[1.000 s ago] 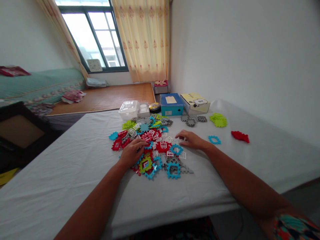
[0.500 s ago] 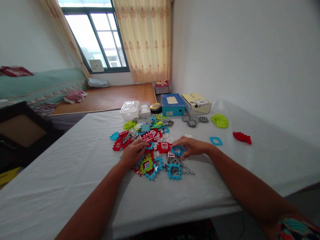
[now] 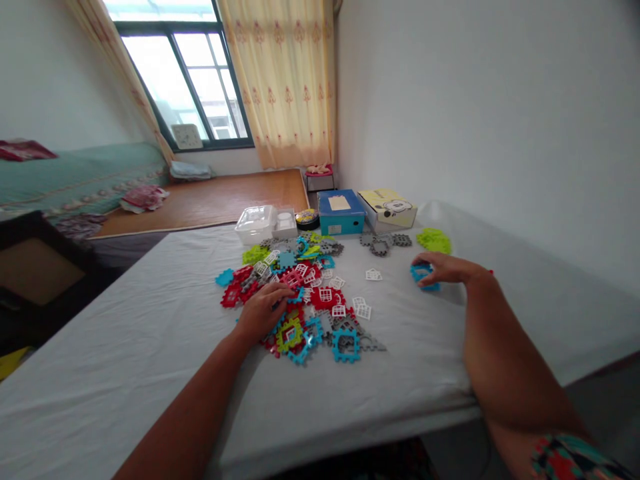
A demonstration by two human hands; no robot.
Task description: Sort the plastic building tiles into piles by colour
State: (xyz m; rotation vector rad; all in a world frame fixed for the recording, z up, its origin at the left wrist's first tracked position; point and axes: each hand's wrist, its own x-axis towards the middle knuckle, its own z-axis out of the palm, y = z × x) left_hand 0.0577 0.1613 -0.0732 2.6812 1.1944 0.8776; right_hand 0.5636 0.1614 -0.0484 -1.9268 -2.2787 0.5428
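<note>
Sorting looks well under way but far from finished: the right hand (image 3: 447, 268) is out at the right side of the white table (image 3: 125, 347), its fingers closed round a blue piece (image 3: 421, 273) that it holds just at the cloth, apart from the main heap. The left hand (image 3: 261, 310) lies palm-down on the near edge of the mixed pile (image 3: 300, 293), fingers spread loosely over red and blue pieces, gripping nothing that can be made out. Beyond the right hand, small groups are already laid out by colour: a green group (image 3: 433, 240) near the wall and a grey group (image 3: 383, 243) just in front of the yellow box (image 3: 389, 207) and the blue box (image 3: 341, 211). A few white window pieces (image 3: 373, 274) lie scattered between the heap and these groups. Judging from how things lie, only a small share has been separated; the heap holding red, blue, green, grey and white pieces together is most of what remains. A clear plastic tub (image 3: 257, 222) sits at the far edge, behind the heap.
</note>
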